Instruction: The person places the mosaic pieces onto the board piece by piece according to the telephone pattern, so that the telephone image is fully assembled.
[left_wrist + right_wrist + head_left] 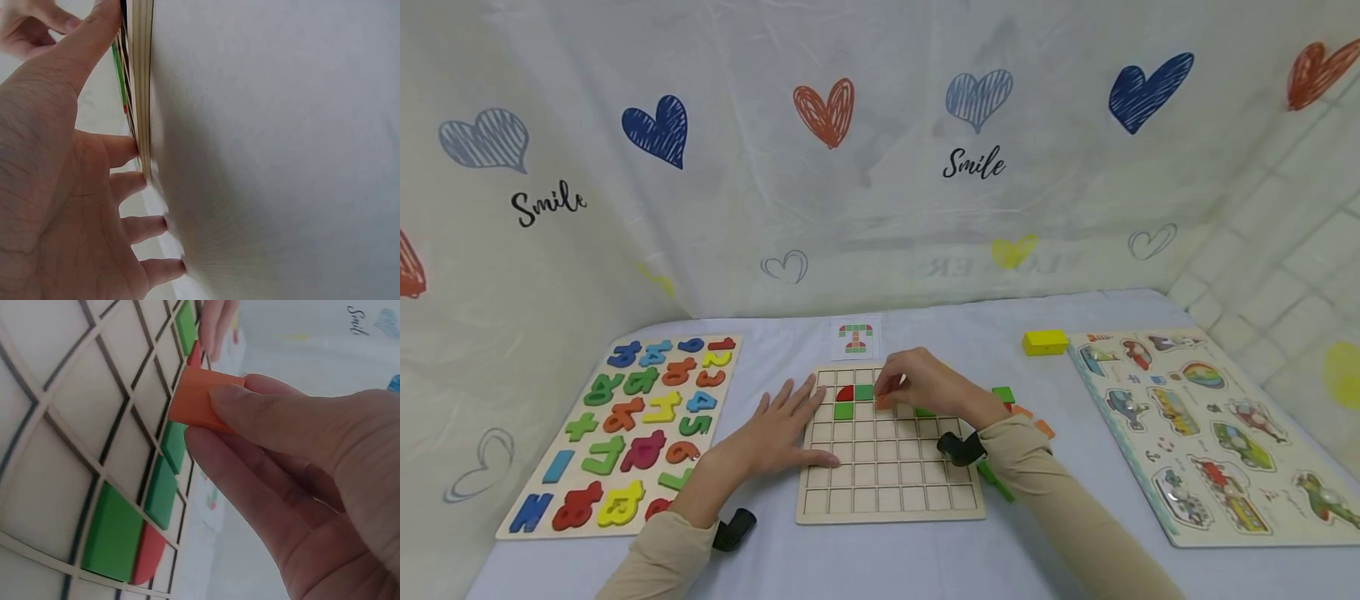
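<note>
A wooden grid board (887, 475) lies in the middle of the table. My left hand (778, 433) rests at its left edge with fingers spread; in the left wrist view the fingertips reach past the board's edge. Over the upper rows, my right hand (921, 383) pinches an orange block (203, 397) between thumb and fingers. Green blocks (864, 392) and a red rounded piece (846, 393) sit in upper cells. The right wrist view shows another red piece (149, 553) beside a green block (112, 534). My right hand hides some cells in the head view.
Behind the board lies a card (855, 337) with a green, red and orange pattern. Loose green and orange pieces (1043, 428) lie by the right forearm. A letter-and-number board (568, 454) is left, a picture puzzle (1157, 442) right, with a yellow block (1045, 342) near it.
</note>
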